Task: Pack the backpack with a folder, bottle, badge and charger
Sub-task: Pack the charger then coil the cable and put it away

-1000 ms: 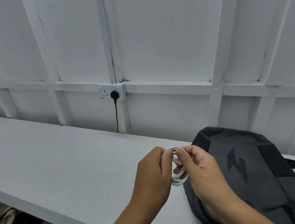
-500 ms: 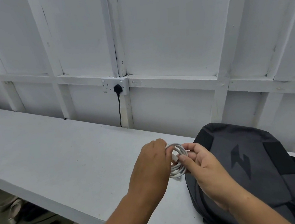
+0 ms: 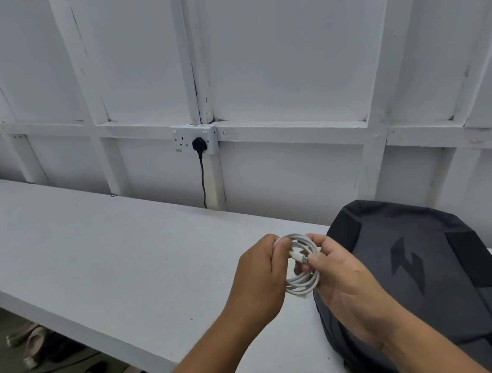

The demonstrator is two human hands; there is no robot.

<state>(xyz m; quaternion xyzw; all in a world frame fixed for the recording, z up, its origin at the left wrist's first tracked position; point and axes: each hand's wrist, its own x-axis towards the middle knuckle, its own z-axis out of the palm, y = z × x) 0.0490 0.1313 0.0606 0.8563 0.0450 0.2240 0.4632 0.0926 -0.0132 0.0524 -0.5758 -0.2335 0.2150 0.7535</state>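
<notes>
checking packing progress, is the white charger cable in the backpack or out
Out. The coiled charger cable is held between the left hand and the right hand, beside the backpack, not inside it.

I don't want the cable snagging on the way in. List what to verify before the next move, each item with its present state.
1. White cable wound into a coil: ok, several loops.
2. Left grip holds the coil's left side: ok.
3. Right grip holds the coil's right side: ok.
4. Connector end tucked in: not ok, it lies across the coil's middle, not wrapped in.
5. Backpack open to receive it: cannot tell, it lies front up on the table and no opening shows.
6. Folder, bottle and badge inside: cannot tell, none in view.
</notes>
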